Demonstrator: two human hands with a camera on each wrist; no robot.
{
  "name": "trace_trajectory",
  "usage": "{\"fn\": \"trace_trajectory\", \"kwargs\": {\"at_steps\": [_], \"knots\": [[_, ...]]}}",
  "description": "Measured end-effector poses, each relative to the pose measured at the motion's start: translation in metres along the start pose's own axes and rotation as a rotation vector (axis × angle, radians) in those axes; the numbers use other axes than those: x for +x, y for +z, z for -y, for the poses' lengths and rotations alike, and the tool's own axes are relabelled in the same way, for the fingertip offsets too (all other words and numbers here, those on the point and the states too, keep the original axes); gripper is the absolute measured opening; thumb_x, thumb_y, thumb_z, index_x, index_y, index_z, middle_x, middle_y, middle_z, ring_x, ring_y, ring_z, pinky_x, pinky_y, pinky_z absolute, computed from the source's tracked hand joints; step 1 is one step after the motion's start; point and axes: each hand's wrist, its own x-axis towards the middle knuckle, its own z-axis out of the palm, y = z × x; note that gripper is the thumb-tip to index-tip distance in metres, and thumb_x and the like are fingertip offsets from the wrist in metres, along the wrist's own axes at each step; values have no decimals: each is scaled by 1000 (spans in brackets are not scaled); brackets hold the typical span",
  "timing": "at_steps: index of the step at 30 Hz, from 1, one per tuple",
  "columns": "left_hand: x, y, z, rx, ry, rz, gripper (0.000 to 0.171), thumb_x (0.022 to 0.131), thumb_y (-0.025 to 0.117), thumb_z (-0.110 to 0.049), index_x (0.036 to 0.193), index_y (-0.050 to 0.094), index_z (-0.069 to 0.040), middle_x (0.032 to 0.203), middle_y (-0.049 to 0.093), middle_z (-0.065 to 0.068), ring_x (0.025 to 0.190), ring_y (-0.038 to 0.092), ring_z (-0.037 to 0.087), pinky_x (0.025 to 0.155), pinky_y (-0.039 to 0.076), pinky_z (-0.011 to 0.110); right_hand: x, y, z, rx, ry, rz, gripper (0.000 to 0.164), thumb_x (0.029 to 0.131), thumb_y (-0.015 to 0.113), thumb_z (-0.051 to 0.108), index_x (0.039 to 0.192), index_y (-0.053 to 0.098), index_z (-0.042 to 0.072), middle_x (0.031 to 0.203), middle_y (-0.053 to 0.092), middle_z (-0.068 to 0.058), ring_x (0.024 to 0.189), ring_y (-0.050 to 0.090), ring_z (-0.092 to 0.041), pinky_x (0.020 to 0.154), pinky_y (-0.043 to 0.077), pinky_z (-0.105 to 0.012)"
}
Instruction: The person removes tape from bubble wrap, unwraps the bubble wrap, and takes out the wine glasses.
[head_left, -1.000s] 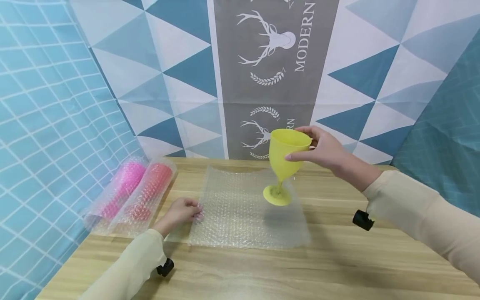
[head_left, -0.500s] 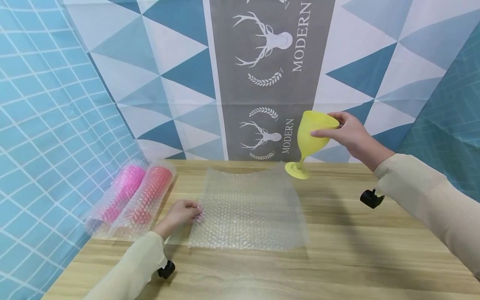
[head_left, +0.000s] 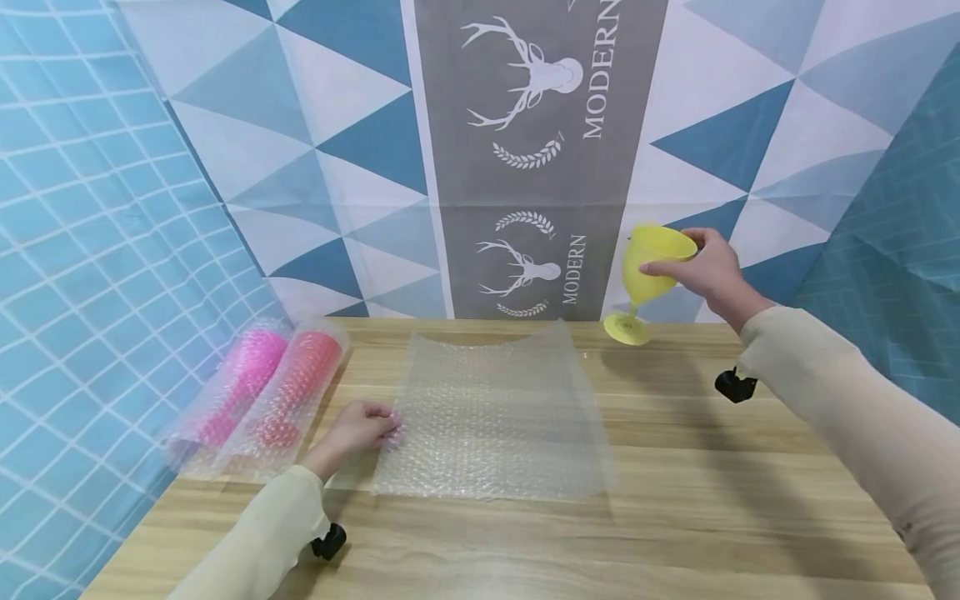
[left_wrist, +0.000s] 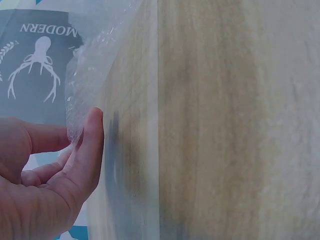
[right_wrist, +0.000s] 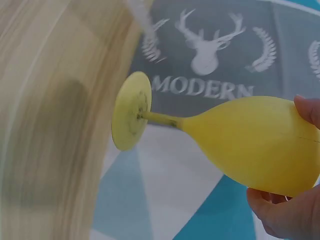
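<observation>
A yellow goblet is gripped around its bowl by my right hand, held above the back right of the table and leaning a little. In the right wrist view the goblet's stem and round foot stick out away from the fingers. My left hand pinches the left edge of a flat bubble wrap sheet between thumb and fingers. The left wrist view shows that sheet's edge rising from the pinch.
Two bubble-wrapped rolls, one with a pink goblet-shaped thing and one with a red one, lie side by side at the table's left. A patterned curtain stands behind the wooden table.
My right hand has carried the goblet from above the bubble wrap to the right and back, past the sheet's edge. My left hand keeps its pinch in about the same place.
</observation>
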Motion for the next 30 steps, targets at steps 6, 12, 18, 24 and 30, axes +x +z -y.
{"fn": "trace_trajectory", "kwargs": {"at_steps": [6, 12, 18, 24, 30], "knots": [[0, -2, 3, -18, -19, -3, 28, 94, 56, -6, 111, 57, 16, 92, 70, 20, 73, 66, 11, 73, 61, 30, 7, 7, -19, -45, -5, -28, 100, 78, 75, 47, 147, 21, 0, 142, 36, -26, 123, 42, -40, 107, 43, -56], [1, -2, 3, -17, -25, -17, 29, 93, 56, -7, 112, 58, 15, 94, 69, 20, 73, 66, 11, 73, 61, 29, 14, 11, -34, -66, -17, -47, 102, 77, 76, 47, 147, 19, -1, 143, 35, -28, 123, 42, -41, 106, 44, -56], [1, -3, 3, 0, -19, -18, 28, 94, 56, -8, 111, 59, 14, 94, 69, 19, 74, 65, 11, 74, 60, 29, 18, 16, -49, -97, -29, -82, 101, 77, 77, 44, 146, 20, -3, 142, 35, -30, 124, 40, -42, 105, 43, -57], [-1, -7, 7, 23, -25, -29, 29, 94, 56, -12, 110, 60, 13, 91, 70, 16, 74, 65, 10, 73, 60, 29, 19, 21, -57, -106, -34, -88, 96, 78, 77, 39, 145, 23, -4, 141, 37, -30, 123, 41, -42, 102, 44, -56], [2, -6, 6, -10, -31, -20, 31, 95, 56, -12, 112, 59, 13, 91, 70, 15, 74, 64, 9, 74, 60, 28, 21, 22, -61, -104, -18, -101, 96, 78, 77, 38, 145, 22, -5, 141, 37, -30, 124, 41, -43, 103, 43, -57]]}}
